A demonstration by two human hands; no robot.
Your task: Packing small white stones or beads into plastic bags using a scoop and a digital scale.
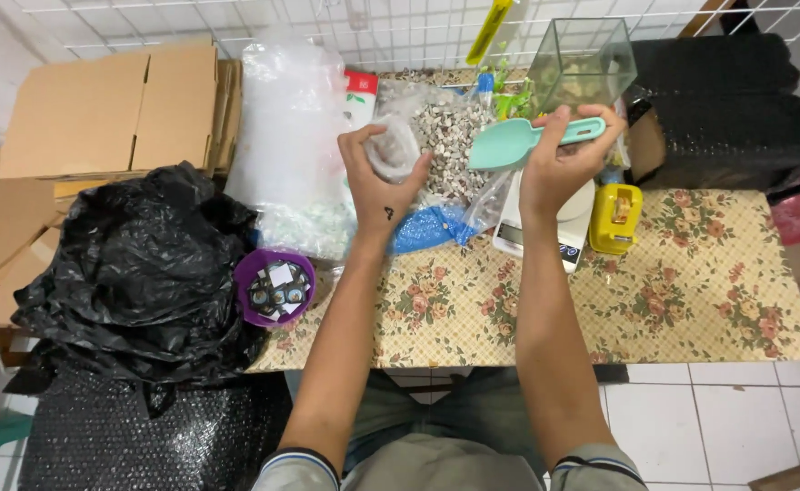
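My left hand [380,177] grips the gathered top of a clear plastic bag [393,147] next to a large open bag of grey and white gravel [450,136]. My right hand [559,162] holds a mint-green plastic scoop [514,141] by its handle, the scoop's bowl pointing left over the gravel bag. Under my right wrist lies a white kitchen scale [545,227]. A clear bag of blue gravel [427,227] lies just below my left hand on the flowered tablecloth [691,282].
A small glass tank [586,64] stands behind the scoop. A yellow tape dispenser [615,218] sits right of the scale. A purple round tub [275,287], a big black plastic bag [145,273], a clear bag of white stones [291,155], cardboard boxes [109,109] and black foam [727,109] surround the work spot.
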